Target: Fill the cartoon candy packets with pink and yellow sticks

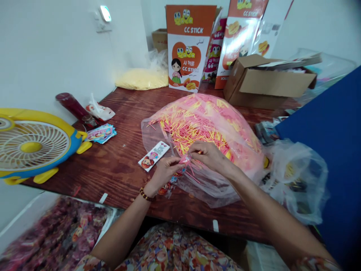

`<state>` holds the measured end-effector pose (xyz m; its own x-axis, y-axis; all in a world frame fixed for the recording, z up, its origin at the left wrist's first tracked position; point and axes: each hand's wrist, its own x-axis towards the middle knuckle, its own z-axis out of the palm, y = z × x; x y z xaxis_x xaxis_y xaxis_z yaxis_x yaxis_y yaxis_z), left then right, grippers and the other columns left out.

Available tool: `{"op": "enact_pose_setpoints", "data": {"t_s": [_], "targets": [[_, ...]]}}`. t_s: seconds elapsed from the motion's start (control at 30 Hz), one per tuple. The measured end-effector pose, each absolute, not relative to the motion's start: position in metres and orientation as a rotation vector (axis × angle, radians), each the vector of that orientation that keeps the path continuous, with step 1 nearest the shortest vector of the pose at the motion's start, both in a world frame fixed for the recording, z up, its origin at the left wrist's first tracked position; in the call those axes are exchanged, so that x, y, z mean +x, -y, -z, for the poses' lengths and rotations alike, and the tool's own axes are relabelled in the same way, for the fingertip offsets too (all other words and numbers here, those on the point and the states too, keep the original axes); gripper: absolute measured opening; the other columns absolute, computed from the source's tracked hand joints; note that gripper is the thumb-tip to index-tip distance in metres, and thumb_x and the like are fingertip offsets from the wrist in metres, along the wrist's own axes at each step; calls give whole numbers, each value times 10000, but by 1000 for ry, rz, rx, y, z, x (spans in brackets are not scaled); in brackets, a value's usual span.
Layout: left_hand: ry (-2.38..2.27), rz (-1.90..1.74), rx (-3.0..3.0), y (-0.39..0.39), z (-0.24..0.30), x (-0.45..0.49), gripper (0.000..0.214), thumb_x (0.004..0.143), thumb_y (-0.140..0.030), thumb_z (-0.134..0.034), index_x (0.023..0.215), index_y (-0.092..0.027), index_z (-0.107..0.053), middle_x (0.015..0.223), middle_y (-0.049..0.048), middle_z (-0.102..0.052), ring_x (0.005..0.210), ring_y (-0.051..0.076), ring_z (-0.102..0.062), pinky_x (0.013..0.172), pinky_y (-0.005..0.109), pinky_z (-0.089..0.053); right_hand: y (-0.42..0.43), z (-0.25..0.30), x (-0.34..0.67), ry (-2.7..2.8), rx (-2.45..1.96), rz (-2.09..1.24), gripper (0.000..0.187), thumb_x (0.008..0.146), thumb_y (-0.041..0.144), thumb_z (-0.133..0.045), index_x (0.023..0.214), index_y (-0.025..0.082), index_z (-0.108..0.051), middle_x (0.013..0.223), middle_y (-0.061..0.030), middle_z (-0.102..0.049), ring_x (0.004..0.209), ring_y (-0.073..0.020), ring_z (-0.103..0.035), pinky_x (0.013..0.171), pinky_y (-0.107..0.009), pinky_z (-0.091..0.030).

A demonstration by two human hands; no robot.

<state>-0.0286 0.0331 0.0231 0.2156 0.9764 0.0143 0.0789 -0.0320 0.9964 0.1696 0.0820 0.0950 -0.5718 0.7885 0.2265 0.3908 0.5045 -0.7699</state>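
Between my hands is a small pink plastic packet (185, 159), near the open side of a large clear bag (208, 194) of thin pink and yellow sticks (194, 131). My left hand (166, 169), with a beaded bracelet at its wrist, pinches the packet's left side. At its upper right, my right hand (207, 152) has its fingers closed; whether they grip the packet's edge or some sticks is hard to make out. Several printed wrappers (167, 186) lie below my hands. A stack of printed cards (153, 156) rests left of the bag.
A yellow and blue fan (34, 145) stands left, near colourful cards (101, 133), a tissue pack (100, 111) and a dark red bottle (72, 105). Boxes (184, 49) and an open carton (270, 84) line the back. A bin (111, 218) of pink packets sits below the table's left edge.
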Motion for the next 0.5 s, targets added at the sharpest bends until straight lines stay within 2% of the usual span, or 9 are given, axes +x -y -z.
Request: {"op": "enact_pose_setpoints", "data": {"t_s": [0.13,0.33,0.4,0.5], "targets": [[-1048,-1036,1290,-34,-25,-28,246,754,-356,-758,882,-146,-773,794,27,-724,713,147,-603,689,244,-467,-76,-91,166,2015,-927,-926,95,801,179,-628,723,196,-680,749,3,-642,724,-138,-567,688,-276,-415],[-970,-1013,1068,-33,-25,-30,314,702,-337,-809,952,-150,-768,893,38,-750,761,148,-644,718,249,-498,-84,-87,167,1283,-904,-1286,96,776,290,-665,767,213,-609,703,27,-659,691,-138,-640,721,-288,-510],[-962,-1034,971,-32,-25,-32,320,681,-323,-826,944,-153,-760,874,28,-748,742,135,-643,709,242,-498,-90,-86,172,1045,-867,-1299,131,757,302,-673,784,229,-567,666,57,-631,630,-124,-639,692,-280,-524],[-971,-1056,874,-31,-24,-35,294,644,-306,-851,862,-146,-738,787,5,-723,662,105,-613,652,220,-481,-92,-79,177,909,-910,-1356,213,723,332,-704,813,238,-536,677,80,-599,533,-93,-591,567,-233,-490]]}}
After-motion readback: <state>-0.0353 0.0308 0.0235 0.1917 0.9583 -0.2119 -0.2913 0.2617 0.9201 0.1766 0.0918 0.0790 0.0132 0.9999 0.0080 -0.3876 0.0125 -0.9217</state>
